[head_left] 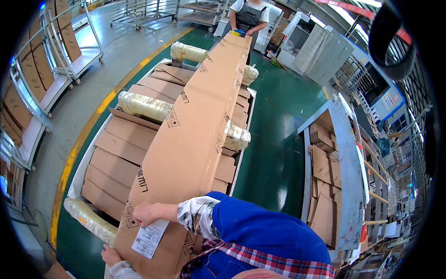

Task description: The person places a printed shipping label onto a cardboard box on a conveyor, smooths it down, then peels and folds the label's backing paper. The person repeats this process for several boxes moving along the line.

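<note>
A long, narrow brown cardboard box (186, 121) stretches away from me across padded supports. On its near end lies a white printed label (151, 238). My right hand (147, 214) is closed over the box at the label's upper edge, its fingers curled under; whatever they pinch is hidden. At the box's near left edge is my left hand (110, 255), its fingers bent against the cardboard and partly out of sight. The far end of the box is by a co-worker's hands (249, 32), beside a small blue and yellow object (239, 32).
Wrapped padded bars (145, 106) cross the low cart under the box, with flat cardboard sheets (118, 160) stacked between them. A grey-framed bin (346, 186) of cardboard stands to the right. Wheeled racks (76, 63) with tall boxes line the left, beyond a yellow floor line (69, 186).
</note>
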A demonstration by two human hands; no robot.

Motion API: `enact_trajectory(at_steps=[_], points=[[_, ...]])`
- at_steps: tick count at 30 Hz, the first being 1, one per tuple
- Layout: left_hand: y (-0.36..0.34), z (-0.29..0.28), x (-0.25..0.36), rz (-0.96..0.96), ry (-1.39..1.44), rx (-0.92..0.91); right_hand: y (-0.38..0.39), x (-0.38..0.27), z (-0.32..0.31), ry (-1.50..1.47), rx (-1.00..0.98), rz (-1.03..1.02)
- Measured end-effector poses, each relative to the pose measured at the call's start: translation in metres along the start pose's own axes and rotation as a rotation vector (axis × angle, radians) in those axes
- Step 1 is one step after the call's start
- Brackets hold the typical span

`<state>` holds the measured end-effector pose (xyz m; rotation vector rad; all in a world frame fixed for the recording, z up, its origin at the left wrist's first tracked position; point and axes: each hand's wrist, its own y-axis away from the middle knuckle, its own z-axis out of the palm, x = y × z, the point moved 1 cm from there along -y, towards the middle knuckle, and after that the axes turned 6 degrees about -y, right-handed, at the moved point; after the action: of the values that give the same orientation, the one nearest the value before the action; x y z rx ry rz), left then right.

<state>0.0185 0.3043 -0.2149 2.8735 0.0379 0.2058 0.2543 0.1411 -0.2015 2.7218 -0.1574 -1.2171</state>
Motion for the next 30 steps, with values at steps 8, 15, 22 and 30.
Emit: enact_trajectory(at_steps=[8,15,22,30], points=[[0.008,-0.004,0.004,0.012,-0.015,0.051,0.004,-0.006,-0.005,0.037,0.034,-0.001],[0.0,0.003,-0.001,0.016,-0.009,0.037,0.004,-0.006,-0.003,0.06,-0.012,0.035],[0.004,-0.001,0.002,0.03,-0.019,0.029,0.002,0.003,0.001,0.055,-0.02,0.038],[0.004,-0.001,0.003,0.015,-0.029,0.041,0.003,0.002,0.001,0.04,0.028,-0.002]])
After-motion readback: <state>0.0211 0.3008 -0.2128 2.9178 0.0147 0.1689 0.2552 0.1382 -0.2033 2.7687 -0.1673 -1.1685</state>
